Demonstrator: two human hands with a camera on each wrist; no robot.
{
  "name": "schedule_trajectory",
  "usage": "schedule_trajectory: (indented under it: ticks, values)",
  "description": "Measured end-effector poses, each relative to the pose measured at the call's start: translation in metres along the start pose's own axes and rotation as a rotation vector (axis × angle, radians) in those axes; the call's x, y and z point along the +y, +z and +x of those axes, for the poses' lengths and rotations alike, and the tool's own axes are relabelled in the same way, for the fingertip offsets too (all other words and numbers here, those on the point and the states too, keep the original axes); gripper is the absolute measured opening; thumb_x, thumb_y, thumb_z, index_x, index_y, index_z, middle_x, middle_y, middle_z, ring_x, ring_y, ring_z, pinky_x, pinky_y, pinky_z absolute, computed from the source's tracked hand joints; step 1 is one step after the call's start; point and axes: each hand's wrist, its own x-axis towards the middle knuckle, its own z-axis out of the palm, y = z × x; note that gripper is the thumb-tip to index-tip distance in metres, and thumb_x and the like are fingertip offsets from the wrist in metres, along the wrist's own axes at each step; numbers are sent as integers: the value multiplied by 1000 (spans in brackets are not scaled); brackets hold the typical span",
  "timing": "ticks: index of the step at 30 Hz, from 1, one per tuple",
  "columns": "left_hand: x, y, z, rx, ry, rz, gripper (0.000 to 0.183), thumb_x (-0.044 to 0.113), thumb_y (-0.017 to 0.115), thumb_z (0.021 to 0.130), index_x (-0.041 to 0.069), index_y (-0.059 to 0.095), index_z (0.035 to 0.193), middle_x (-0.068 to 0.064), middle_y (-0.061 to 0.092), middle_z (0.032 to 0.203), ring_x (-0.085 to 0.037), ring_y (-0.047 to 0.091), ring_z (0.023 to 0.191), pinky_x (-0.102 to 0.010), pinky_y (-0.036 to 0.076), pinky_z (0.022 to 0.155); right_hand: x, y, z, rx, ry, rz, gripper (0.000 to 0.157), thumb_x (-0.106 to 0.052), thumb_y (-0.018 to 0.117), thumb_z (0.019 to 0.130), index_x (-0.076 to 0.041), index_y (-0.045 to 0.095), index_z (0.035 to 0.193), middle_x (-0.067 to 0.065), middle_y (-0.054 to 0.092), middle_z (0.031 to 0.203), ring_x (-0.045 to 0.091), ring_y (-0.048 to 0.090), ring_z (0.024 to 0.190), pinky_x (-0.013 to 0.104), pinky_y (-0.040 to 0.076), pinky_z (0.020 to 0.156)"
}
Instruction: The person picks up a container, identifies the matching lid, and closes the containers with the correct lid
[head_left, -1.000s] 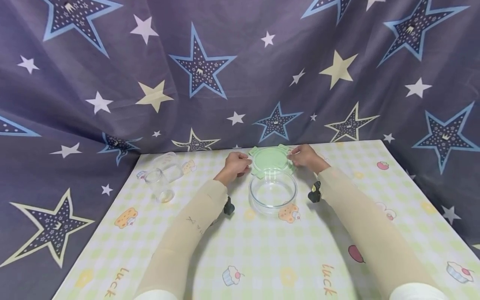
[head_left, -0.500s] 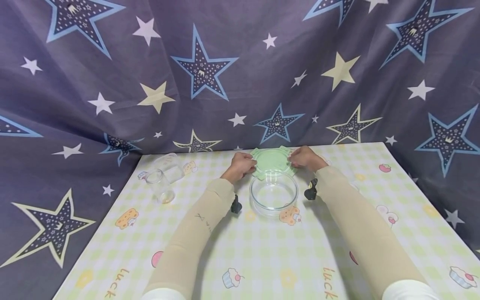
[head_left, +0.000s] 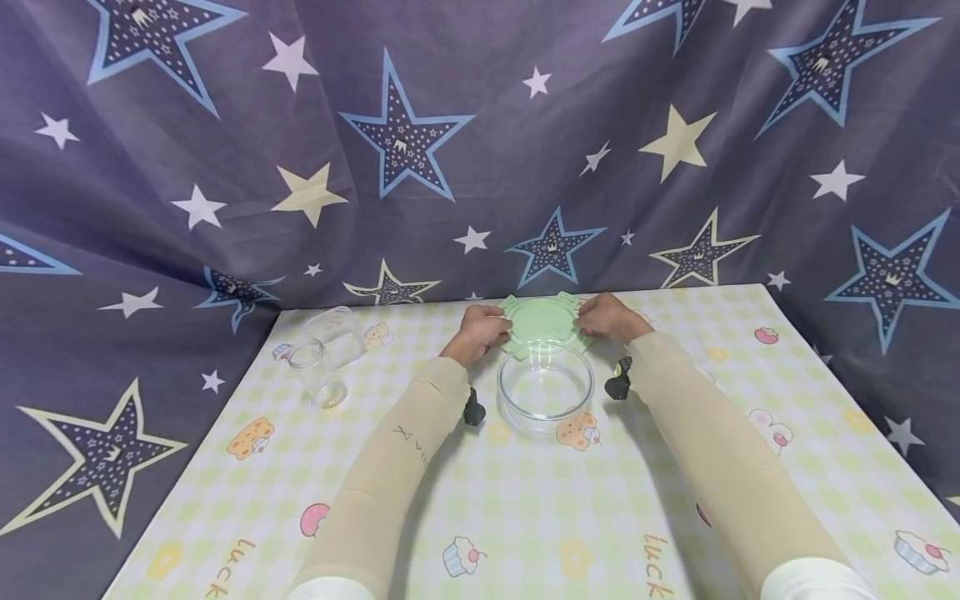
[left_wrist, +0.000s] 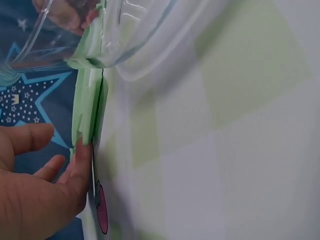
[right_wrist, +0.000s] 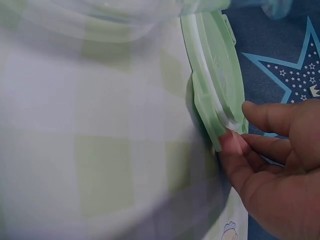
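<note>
A round green lid (head_left: 543, 318) with side flaps lies at the table's back edge, just behind a clear glass bowl (head_left: 545, 383). My left hand (head_left: 480, 328) is at the lid's left side. The left wrist view shows a fingertip touching the rim of the lid (left_wrist: 89, 107), while the thumb stands apart from it. On the other side my right hand (head_left: 606, 317) pinches the rim; in the right wrist view, fingers (right_wrist: 234, 145) are under the edge of the lid (right_wrist: 220, 65) and the thumb is at its upper side. A white ring shows along that edge.
At the table's back left stands a clear jar (head_left: 309, 362), with another clear container (head_left: 336, 333) behind it. A starry curtain (head_left: 480, 167) hangs along the back edge. The checked tablecloth (head_left: 525, 500) covers the table in front of the bowl.
My left hand has moved right, up against the lid. The right hand has closed in slightly on the lid's other side. Bowl, jar and other container have stayed put.
</note>
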Motion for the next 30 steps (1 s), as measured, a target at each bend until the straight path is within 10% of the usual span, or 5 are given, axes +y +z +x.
schedule_trajectory:
  ticks: [30]
  values:
    - [8, 9, 1, 49, -15, -336, 41, -6, 68, 94, -4, 63, 135, -8, 67, 99, -11, 61, 77, -18, 56, 70, 4, -4, 2, -59, 41, 172, 44, 3, 60, 98, 20, 48, 137, 16, 56, 109, 14, 61, 80, 24, 57, 79]
